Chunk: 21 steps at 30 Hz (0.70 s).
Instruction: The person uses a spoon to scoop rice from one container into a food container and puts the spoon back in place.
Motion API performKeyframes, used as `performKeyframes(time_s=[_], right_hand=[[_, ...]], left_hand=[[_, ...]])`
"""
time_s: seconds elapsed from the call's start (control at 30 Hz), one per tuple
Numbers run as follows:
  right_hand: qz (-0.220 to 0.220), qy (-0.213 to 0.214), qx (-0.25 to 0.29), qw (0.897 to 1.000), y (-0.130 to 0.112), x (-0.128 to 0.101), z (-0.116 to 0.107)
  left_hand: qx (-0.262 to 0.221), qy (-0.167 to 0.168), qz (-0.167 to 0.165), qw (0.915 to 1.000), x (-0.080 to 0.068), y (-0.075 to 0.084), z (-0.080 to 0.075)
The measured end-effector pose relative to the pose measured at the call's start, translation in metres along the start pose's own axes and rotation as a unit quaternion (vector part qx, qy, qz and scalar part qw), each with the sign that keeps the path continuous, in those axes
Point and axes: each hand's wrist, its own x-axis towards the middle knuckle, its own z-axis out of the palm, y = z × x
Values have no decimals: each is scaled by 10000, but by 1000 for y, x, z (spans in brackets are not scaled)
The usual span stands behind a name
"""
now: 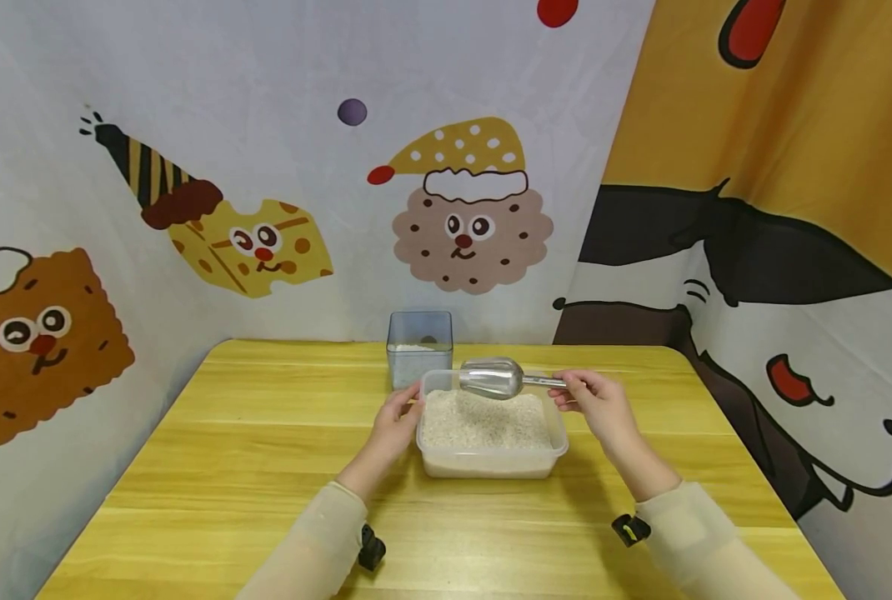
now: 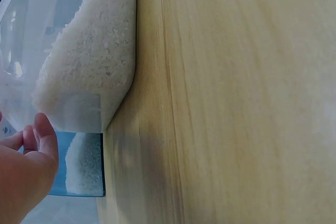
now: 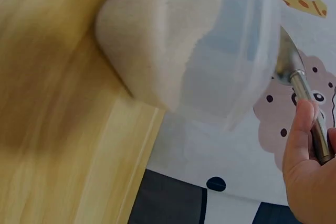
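A clear plastic container [image 1: 489,463] of rice [image 1: 483,421] stands on the table in the head view. My left hand [image 1: 395,427] holds its far left corner, thumb and fingers at the rim; the left wrist view shows this hand [image 2: 31,161] beside the clear wall. My right hand [image 1: 596,404] grips the handle of a metal scoop [image 1: 493,379], which lies level over the back of the container, its bowl pointing left. In the right wrist view the thumb presses along the scoop handle [image 3: 310,108]. What the bowl contains is hidden.
A blue-tinted clear bin [image 1: 419,360] with rice in it stands behind the container, near the table's back edge. The wooden table [image 1: 266,450] meets a printed cloth backdrop [image 1: 281,100] at the back. A black device [image 1: 371,548] is strapped at the left sleeve.
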Motion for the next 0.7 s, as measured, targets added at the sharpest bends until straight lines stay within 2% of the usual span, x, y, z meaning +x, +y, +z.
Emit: performKeyframes(time_s=[0.2,0.27,0.37,0.5,0.6,0.7], right_hand=[[-601,29,-372,9975,6,-7,9],[-802,44,-469,9957,7,-8,13],[-1180,81,-777,9899,9,-11,18],[-1744,169,-1500,9730,12,-14,25],[-2155,207,-2094,9536,13,-16,30],[-2472,160,-2391,9388,15,-16,34]], left_hand=[[42,-86,-98,9999,-9,24,-3],[36,-75,-105,9999,-9,21,-2],[27,-21,-91,10000,-4,9,-1],[79,37,-30,10000,3,-7,2],[70,60,4,10000,5,-11,2],[23,67,-13,10000,5,-12,2]])
